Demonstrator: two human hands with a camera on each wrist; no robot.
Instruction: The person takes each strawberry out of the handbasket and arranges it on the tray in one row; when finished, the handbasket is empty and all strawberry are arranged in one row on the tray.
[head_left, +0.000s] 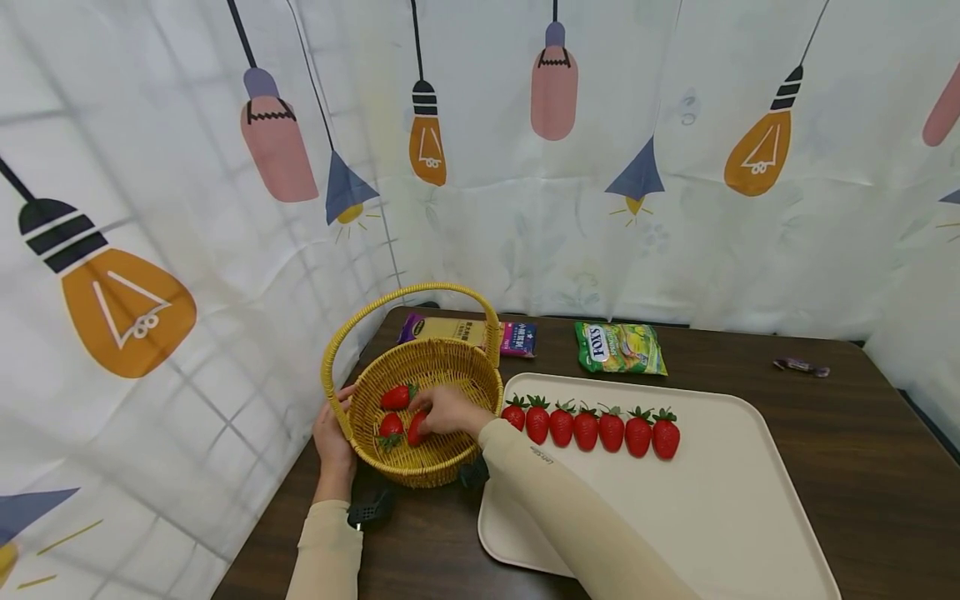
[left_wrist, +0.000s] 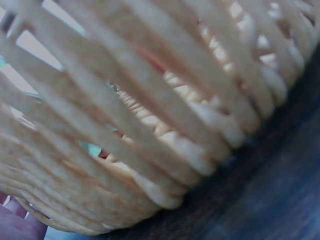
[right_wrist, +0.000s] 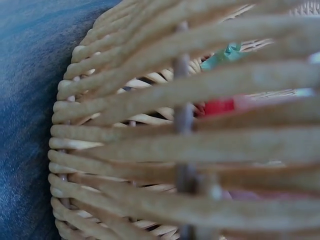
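Observation:
A yellow wicker basket (head_left: 427,477) with a tall arched handle stands on the table at the left. My left hand (head_left: 333,437) holds its left side by the rim, near the handle's foot; in the left wrist view the weave hides most of that hand. My right hand (head_left: 447,410) reaches inside over the right rim and pinches a strawberry (head_left: 417,428) low in the basket. Beside it lie two more strawberries, one behind (head_left: 396,397) and one to the left (head_left: 390,426). The right wrist view looks through the weave at a bit of red and a green leaf.
A cream tray (head_left: 712,500) lies right of the basket, with a row of several strawberries (head_left: 586,430) along its far side. Behind are a purple and yellow packet (head_left: 457,330), a green candy bag (head_left: 621,348) and a small wrapped candy (head_left: 801,367). A printed curtain (head_left: 495,233) borders the table.

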